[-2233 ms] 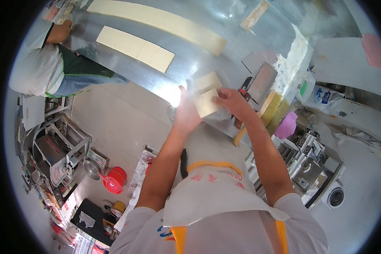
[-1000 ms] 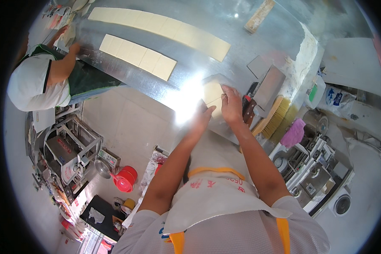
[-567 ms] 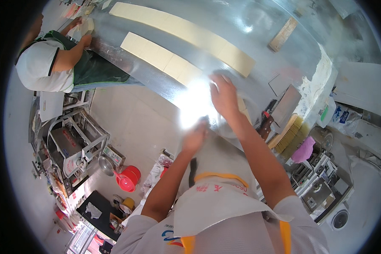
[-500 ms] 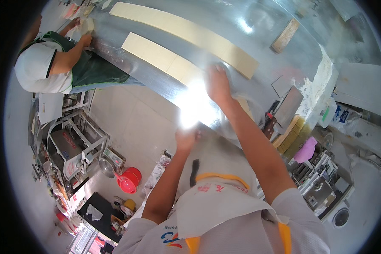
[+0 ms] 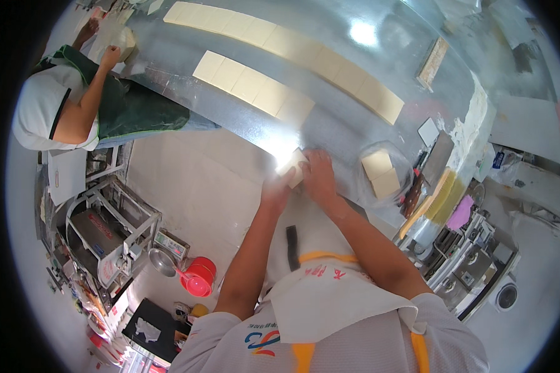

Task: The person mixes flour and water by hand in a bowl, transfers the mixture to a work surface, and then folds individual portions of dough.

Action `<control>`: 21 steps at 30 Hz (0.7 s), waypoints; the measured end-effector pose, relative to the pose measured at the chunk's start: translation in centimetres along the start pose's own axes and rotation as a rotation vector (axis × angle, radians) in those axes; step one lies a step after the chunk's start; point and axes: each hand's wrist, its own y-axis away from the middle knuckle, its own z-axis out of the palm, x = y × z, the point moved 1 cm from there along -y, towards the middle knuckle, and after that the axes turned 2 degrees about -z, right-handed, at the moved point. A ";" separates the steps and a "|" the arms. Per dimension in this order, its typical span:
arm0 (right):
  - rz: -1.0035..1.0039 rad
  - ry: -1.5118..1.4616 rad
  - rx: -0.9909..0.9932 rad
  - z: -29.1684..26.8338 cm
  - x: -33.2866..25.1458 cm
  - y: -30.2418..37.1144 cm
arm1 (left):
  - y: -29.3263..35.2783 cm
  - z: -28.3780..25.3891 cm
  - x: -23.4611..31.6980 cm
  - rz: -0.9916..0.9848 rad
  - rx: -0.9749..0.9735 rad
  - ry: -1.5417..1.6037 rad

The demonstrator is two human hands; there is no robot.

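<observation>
At the near edge of the steel table (image 5: 379,74), my two hands are together around a small stack of pale, square dough sheets (image 5: 297,168). My left hand (image 5: 277,191) grips it from the left and below, fingers closed. On its right side, the bent fingers of my right hand (image 5: 319,176) press against it. Glare hides part of the left edge. Beyond my hands lies a short row of similar squares (image 5: 249,84), and farther back a longer row (image 5: 286,46). A clear plastic bag (image 5: 368,194) with more pale squares (image 5: 386,183) rests right of my right hand.
At the right are a wide-bladed knife (image 5: 438,155), a brush (image 5: 428,202) and a wooden block (image 5: 432,64). A co-worker (image 5: 74,102) in a green apron works at the far left. Red buckets (image 5: 200,276) and a metal rack (image 5: 109,227) stand on the floor.
My right hand has come back from the near end of the short row to meet my left hand. The stack between them and the bagged squares now show plainly.
</observation>
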 end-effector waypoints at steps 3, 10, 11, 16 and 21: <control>-0.037 0.076 0.060 0.5 0.7 1.5 | 1.9 -0.4 0.9 0.062 0.120 -0.082; 0.435 -0.474 -0.162 -11.1 0.4 3.6 | 5.1 2.1 10.9 0.111 -0.025 -0.131; 0.443 -0.478 -0.144 -12.1 0.8 4.2 | 5.1 4.0 12.7 0.166 0.076 -0.521; 0.362 -0.579 -0.074 -15.2 2.7 4.5 | 6.4 9.4 15.6 0.271 0.163 -0.840; 0.264 -0.500 -0.035 -17.4 3.5 5.0 | 7.4 14.0 16.7 0.513 0.315 -1.406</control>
